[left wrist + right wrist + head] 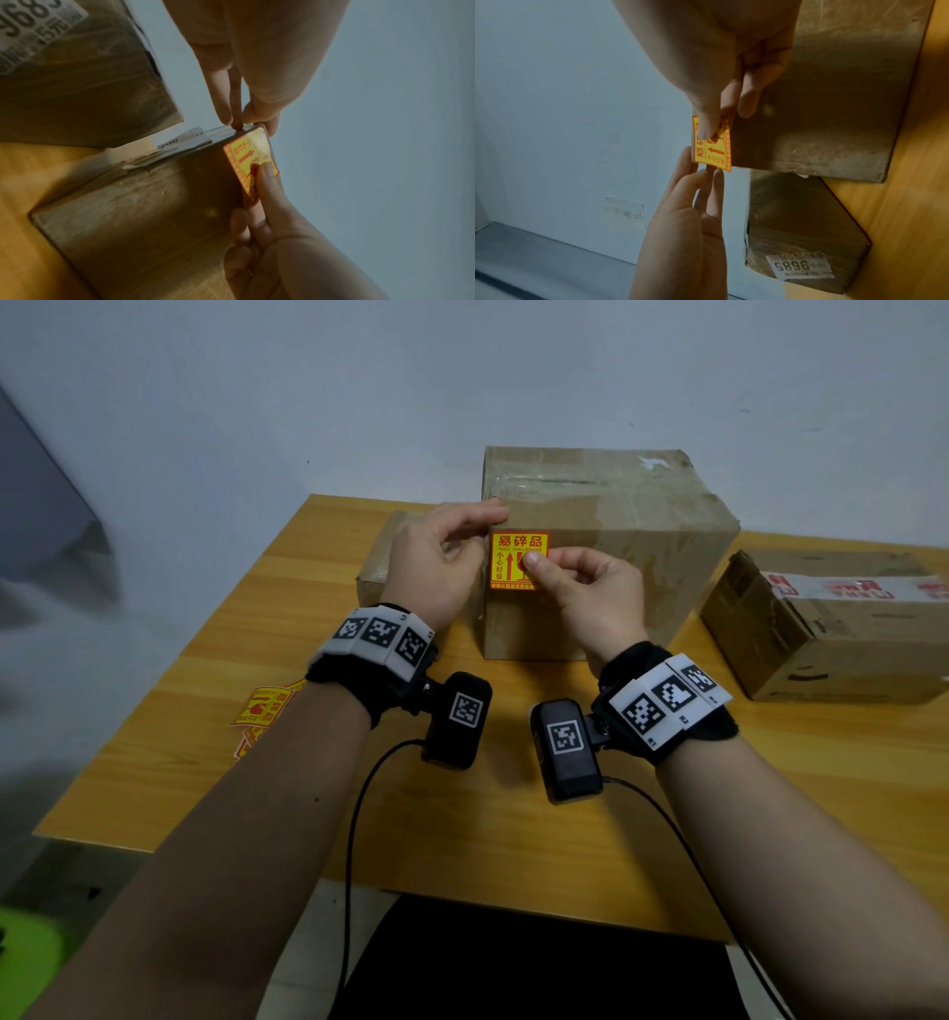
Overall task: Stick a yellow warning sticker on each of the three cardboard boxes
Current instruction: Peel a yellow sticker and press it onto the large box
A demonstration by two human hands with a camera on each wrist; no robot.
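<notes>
A large cardboard box (616,557) stands in the middle of the wooden table. A yellow and red warning sticker (513,552) is held against the upper left of its front face, its top edge standing slightly off the cardboard in the wrist views. My left hand (493,520) pinches the sticker's upper left corner (695,158) by the box's top edge. My right hand (534,561) pinches the sticker (244,160), thumb on its printed face, index finger behind. A smaller box (374,567) lies behind my left hand. A third box (832,634) sits at the right.
Spare yellow stickers (263,706) lie on the table (462,839) near its left edge. The smaller box carries a white label (800,266). A pale wall stands right behind the boxes. Cables run from both wrist cameras toward my body.
</notes>
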